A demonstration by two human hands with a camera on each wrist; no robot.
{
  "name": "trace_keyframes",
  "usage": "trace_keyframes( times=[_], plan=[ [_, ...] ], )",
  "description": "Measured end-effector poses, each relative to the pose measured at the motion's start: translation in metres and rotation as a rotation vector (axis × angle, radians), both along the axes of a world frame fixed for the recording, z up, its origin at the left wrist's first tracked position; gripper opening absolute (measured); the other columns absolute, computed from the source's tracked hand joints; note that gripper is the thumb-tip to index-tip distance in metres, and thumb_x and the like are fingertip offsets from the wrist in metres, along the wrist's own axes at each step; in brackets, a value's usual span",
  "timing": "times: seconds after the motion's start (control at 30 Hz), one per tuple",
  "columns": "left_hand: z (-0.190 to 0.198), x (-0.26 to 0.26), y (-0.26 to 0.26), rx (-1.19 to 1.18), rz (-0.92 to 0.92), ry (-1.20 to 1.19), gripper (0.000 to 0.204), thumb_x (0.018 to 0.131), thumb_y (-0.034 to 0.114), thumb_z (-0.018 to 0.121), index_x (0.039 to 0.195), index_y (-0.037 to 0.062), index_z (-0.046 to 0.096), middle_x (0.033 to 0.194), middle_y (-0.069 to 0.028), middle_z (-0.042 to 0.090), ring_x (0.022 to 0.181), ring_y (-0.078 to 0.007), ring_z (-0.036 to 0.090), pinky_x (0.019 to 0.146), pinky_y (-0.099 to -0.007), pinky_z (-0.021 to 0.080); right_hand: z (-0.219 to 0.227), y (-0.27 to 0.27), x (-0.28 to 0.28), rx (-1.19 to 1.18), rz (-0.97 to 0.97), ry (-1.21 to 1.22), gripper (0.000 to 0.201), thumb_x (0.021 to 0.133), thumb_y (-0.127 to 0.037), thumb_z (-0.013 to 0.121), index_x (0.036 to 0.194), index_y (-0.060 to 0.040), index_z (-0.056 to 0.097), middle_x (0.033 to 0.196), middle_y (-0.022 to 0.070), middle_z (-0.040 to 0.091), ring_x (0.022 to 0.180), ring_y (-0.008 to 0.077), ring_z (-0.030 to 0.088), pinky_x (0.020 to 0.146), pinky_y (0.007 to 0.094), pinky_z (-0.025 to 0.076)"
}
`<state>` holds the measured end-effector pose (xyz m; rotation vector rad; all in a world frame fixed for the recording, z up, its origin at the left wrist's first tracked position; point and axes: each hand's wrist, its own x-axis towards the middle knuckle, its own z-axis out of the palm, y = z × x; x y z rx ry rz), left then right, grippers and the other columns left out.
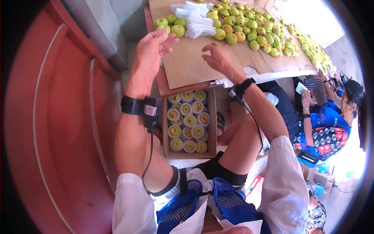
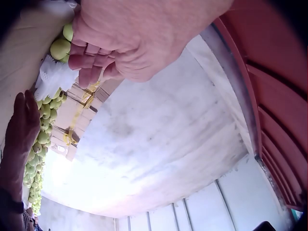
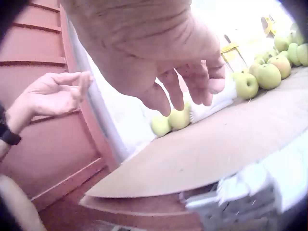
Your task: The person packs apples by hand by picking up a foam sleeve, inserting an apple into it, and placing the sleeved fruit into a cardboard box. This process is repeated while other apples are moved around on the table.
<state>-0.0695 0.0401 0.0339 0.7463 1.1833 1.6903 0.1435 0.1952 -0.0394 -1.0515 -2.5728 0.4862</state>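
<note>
My left hand (image 1: 152,48) is raised at the left edge of the cardboard sheet (image 1: 187,66), holding nothing, its fingers loosely bent. It overlaps a small group of green apples (image 1: 178,31) in the head view. Over the same cardboard, further right, hangs my right hand (image 1: 220,59), fingers relaxed and nothing between them. Beyond it lies a stack of white foam nets (image 1: 199,22), close to a big pile of green and reddish apples (image 1: 253,34). In the right wrist view, the fingers (image 3: 199,84) dangle in front of the nets and apples.
An open carton (image 1: 212,132) stands below the table edge, between my knees, with rows of foam-netted apples (image 1: 189,120) inside. Red panels (image 1: 66,117) rise close on my left. Another person (image 1: 327,124) sits at the right, holding a white foam net (image 1: 300,87).
</note>
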Motion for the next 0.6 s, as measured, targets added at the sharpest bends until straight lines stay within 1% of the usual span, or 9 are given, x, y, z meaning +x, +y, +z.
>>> trace_keyframes(
  times=[0.03, 0.13, 0.23, 0.27, 0.37, 0.47, 0.57, 0.6],
  plan=[
    [-0.001, -0.001, 0.0, 0.003, -0.001, -0.005, 0.035, 0.101, 0.015, 0.056, 0.131, -0.0018, 0.052, 0.12, -0.0145, 0.066, 0.109, -0.0222, 0.067, 0.083, -0.0302, 0.05, 0.001, 0.015, -0.003, 0.056, -0.008, -0.018, 0.033, 0.085, -0.023, 0.069, 0.114, -0.0076, 0.071, 0.132, 0.0179, 0.059, 0.12, 0.0379, 0.057, 0.098, 0.0454, 0.05],
    [0.001, -0.003, -0.001, -0.002, 0.007, -0.015, 0.035, 0.101, 0.015, 0.055, 0.131, -0.0019, 0.052, 0.12, -0.0145, 0.067, 0.109, -0.0222, 0.067, 0.083, -0.0303, 0.05, -0.011, 0.049, -0.014, 0.271, -0.068, -0.016, 0.035, 0.082, -0.022, 0.069, 0.115, -0.0124, 0.074, 0.147, 0.0165, 0.047, 0.13, 0.037, 0.051, 0.103, 0.0459, 0.048],
    [0.0, -0.004, 0.002, -0.01, 0.015, -0.04, 0.034, 0.1, 0.014, 0.056, 0.13, -0.0018, 0.052, 0.119, -0.0142, 0.067, 0.108, -0.0222, 0.067, 0.083, -0.0304, 0.05, -0.017, 0.073, -0.026, 0.261, -0.063, -0.078, 0.039, 0.079, -0.02, 0.068, 0.116, -0.0164, 0.075, 0.156, 0.0157, 0.038, 0.133, 0.0368, 0.048, 0.105, 0.0465, 0.046],
    [-0.001, -0.005, 0.003, -0.012, 0.016, -0.051, 0.034, 0.1, 0.014, 0.057, 0.13, -0.0017, 0.053, 0.118, -0.0141, 0.067, 0.108, -0.0222, 0.067, 0.083, -0.0305, 0.05, -0.019, 0.08, -0.031, 0.264, -0.047, -0.075, 0.04, 0.077, -0.019, 0.066, 0.115, -0.0169, 0.076, 0.157, 0.016, 0.037, 0.133, 0.0363, 0.049, 0.104, 0.0458, 0.047],
    [0.0, -0.004, 0.004, -0.024, 0.016, -0.065, 0.033, 0.1, 0.015, 0.058, 0.128, -0.0012, 0.054, 0.117, -0.0138, 0.068, 0.107, -0.0221, 0.067, 0.083, -0.0307, 0.05, -0.019, 0.094, -0.04, 0.25, -0.035, -0.089, 0.038, 0.079, -0.019, 0.063, 0.114, -0.0162, 0.076, 0.157, 0.0151, 0.036, 0.128, 0.0358, 0.054, 0.102, 0.0457, 0.048],
    [-0.001, -0.002, 0.005, -0.029, 0.006, -0.074, 0.031, 0.1, 0.015, 0.059, 0.127, -0.0006, 0.056, 0.117, -0.0138, 0.068, 0.106, -0.0222, 0.067, 0.082, -0.0307, 0.051, -0.026, 0.105, -0.045, 0.186, 0.047, -0.129, 0.033, 0.084, -0.017, 0.059, 0.112, -0.0112, 0.075, 0.153, 0.0144, 0.042, 0.12, 0.0363, 0.059, 0.099, 0.045, 0.049],
    [0.003, 0.001, 0.006, -0.045, 0.015, -0.072, 0.03, 0.1, 0.014, 0.058, 0.126, -0.0004, 0.055, 0.116, -0.0141, 0.068, 0.106, -0.0224, 0.067, 0.081, -0.0303, 0.051, -0.043, 0.103, -0.046, 0.18, 0.069, -0.02, 0.03, 0.089, -0.017, 0.056, 0.111, -0.0061, 0.072, 0.146, 0.014, 0.049, 0.115, 0.0369, 0.061, 0.097, 0.0449, 0.05],
    [0.003, 0.0, 0.007, -0.038, 0.013, -0.074, 0.03, 0.1, 0.014, 0.058, 0.126, -0.0004, 0.055, 0.116, -0.0143, 0.068, 0.106, -0.0226, 0.068, 0.081, -0.0302, 0.051, -0.047, 0.103, -0.044, 0.206, 0.087, -0.02, 0.029, 0.09, -0.017, 0.055, 0.112, -0.0053, 0.071, 0.144, 0.0139, 0.051, 0.115, 0.0367, 0.061, 0.097, 0.0447, 0.05]
  ],
)
